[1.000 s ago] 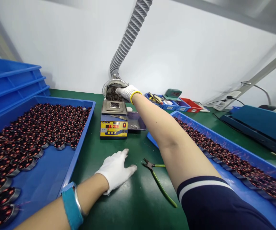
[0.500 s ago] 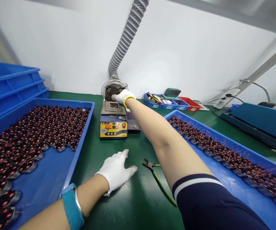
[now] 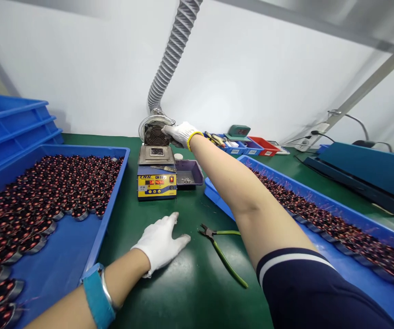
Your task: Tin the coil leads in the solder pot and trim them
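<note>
Since half a second ago: right hand slid off the fan's front to its right edge; more of fan and bin (below right hand) now shows. Small shift, so judged mid-step at the fan, nothing finished. Unit sits below and left of right hand, fan right behind its top. Right arm stretched far forward, elbow slightly bent; fingers bunched at fan edge, can't tell if gripping or just touching. Left hand: unchanged, palm down over bench, fingers loosely spread, holds nothing. Cutters just right of left hand, untouched. Left tray left of left hand; right tray beyond right arm, partly hidden.
</note>
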A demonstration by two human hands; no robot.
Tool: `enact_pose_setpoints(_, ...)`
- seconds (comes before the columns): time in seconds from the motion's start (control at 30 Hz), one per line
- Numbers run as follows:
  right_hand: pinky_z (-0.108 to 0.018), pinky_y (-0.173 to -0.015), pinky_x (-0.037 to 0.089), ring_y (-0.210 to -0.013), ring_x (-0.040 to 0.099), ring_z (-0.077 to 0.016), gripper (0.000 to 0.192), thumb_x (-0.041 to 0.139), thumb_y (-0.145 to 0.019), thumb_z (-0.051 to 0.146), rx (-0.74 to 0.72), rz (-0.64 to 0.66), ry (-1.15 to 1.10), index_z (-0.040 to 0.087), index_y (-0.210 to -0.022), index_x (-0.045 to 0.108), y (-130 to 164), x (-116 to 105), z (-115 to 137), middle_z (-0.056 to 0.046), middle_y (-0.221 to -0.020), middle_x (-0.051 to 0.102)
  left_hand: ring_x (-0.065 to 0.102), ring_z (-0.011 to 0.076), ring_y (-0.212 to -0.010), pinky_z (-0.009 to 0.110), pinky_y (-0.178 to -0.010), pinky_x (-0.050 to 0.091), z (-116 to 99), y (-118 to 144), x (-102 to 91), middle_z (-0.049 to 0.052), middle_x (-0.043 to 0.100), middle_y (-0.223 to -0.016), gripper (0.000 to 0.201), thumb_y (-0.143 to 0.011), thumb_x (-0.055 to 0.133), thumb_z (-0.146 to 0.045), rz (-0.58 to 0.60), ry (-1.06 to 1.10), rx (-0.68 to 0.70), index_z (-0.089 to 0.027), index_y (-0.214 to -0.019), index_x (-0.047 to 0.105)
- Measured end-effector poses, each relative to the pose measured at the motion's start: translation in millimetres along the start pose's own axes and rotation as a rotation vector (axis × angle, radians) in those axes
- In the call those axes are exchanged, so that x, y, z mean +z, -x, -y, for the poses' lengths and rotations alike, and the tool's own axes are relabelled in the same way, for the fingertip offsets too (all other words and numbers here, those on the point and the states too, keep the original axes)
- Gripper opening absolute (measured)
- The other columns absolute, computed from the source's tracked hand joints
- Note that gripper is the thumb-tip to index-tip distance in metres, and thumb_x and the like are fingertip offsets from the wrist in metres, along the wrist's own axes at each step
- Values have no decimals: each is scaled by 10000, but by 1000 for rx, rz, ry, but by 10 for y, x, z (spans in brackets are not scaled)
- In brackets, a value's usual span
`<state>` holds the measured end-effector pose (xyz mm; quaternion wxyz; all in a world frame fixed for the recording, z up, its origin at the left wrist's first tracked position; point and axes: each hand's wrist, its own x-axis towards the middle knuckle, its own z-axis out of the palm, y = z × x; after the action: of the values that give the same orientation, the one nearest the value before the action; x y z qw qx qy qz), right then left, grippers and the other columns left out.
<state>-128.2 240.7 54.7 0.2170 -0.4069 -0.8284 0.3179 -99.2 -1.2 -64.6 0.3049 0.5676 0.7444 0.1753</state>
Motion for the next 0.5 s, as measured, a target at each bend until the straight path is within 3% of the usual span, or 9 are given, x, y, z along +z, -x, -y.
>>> enact_pose_setpoints(0.17, -170, -347, 349, -398, 436, -68, 360, 620, -756, 484, -11, 121, -392, 143, -670, 543, 295, -208, -254, -13, -528, 518, 462, 323, -1248, 404, -988, 399, 4, -11, 11, 135, 507, -1358, 722, -764, 481, -509, -2, -42, -25, -155, -1387, 385)
enact_pose_setpoints(0.3, -156, -432, 423, -462, 467, -56, 222, 636, -782, 347, -54, 193, -607, 150, -761, 538, 676, -435, -636, 7, -596, 531, 483, 322, -1230, 414, -985, 406, 36, -32, 39, 121, 503, -1365, 724, -766, 470, -534, -4, -49, -41, -169, -1387, 390)
enact_pose_setpoints(0.4, -192, -601, 505, -610, 567, -76, 194, 604, -806, 269, -1, -13, -363, 156, -959, 565, 949, -679, -1039, -13, -745, 603, 499, 317, -1216, 425, -997, 394, 72, -38, 70, 100, 507, -1365, 731, -766, 459, -562, -10, -52, -53, -194, -1393, 381)
enact_pose_setpoints(0.5, -233, -703, 508, -746, 615, -116, 265, 601, -791, 267, 190, -223, 5, 169, -1037, 579, 1170, -948, -1490, -30, -850, 631, 510, 316, -1205, 433, -995, 395, 104, -28, 95, 94, 527, -1348, 731, -765, 449, -590, -32, -51, -44, -213, -1388, 388)
